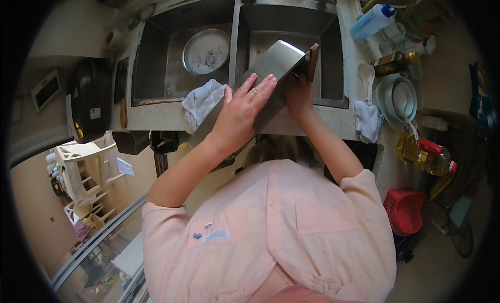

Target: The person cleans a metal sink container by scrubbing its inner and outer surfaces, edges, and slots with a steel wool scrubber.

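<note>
A long metal panel (279, 55), possibly a drawer or cover, slants across the front of the double sink, its far end over the right basin (328, 60). A narrow reddish-brown strip (313, 62) stands at that end. My left hand (242, 107) lies on the panel's upper face, fingers stretched out and thumb near its left edge. At the panel's right side, my right hand (300, 94) holds it by the shaded underside, where the fingertips are hidden. Beside the panel, a pale cloth (207, 101) hangs over the sink's front edge.
A round vessel of foamy water (207, 51) sits in the left basin (175, 80). To the right are a blue bottle (373, 21), a dark bottle (394, 64), stacked bowls (398, 94), a white cloth (368, 121), an oil jug (425, 156) and a red basket (404, 209).
</note>
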{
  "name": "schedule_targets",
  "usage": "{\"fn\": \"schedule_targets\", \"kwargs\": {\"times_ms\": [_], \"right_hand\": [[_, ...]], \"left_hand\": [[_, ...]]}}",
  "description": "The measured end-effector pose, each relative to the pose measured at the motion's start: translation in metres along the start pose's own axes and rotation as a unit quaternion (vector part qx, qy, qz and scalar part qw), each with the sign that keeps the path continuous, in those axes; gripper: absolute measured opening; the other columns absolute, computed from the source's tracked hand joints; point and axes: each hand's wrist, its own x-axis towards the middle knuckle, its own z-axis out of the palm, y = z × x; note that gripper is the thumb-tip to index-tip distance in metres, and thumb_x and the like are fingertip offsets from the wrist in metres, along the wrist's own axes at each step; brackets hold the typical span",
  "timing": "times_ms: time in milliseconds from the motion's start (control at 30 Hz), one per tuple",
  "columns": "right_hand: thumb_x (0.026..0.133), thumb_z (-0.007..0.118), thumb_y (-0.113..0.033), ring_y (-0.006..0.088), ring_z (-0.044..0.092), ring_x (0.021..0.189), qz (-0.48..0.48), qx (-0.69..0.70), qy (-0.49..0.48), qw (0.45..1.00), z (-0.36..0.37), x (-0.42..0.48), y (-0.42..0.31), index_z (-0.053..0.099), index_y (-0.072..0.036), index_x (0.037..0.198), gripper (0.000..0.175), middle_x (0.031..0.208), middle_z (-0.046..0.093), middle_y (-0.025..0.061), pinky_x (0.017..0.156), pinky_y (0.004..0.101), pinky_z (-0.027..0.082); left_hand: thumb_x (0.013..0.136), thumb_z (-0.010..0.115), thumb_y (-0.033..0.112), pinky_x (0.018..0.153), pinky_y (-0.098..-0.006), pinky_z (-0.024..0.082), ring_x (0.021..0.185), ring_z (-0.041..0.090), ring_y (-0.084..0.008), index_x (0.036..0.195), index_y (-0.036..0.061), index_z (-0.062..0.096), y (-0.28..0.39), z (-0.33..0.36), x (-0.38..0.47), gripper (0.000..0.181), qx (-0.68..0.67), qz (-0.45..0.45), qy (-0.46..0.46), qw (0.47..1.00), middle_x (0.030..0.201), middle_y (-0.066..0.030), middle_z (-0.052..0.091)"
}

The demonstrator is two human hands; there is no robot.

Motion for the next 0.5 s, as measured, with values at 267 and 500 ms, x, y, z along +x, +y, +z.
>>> {"fn": "schedule_targets", "kwargs": {"times_ms": [267,500], "right_hand": [[0.083,0.046,-0.010,0.0288,0.050,0.109,-0.028,0.111,0.157,0.981,0.052,-0.005,-0.011,0.060,-0.007,0.102,0.024,0.110,0.057,0.0133,0.089,0.0398,0.041],[0.073,0.055,-0.011,0.0295,0.052,0.105,0.033,0.081,0.123,0.989,0.040,0.002,-0.011,0.061,-0.009,0.100,0.028,0.102,0.060,0.0112,0.083,0.0431,0.043]], "left_hand": [[0.068,0.046,-0.015,0.098,-0.0647,0.026,0.133,0.028,-0.0311,0.141,0.0142,0.030,0.004,-0.002,0.003,0.080,-0.002,0.010,0.000,1.000,0.145,-0.0014,0.031],[0.068,0.044,-0.017,0.099,-0.0646,0.026,0.133,0.027,-0.0305,0.141,0.0142,0.029,0.005,-0.001,0.001,0.081,-0.010,-0.002,-0.002,1.000,0.145,-0.0012,0.031]]}}
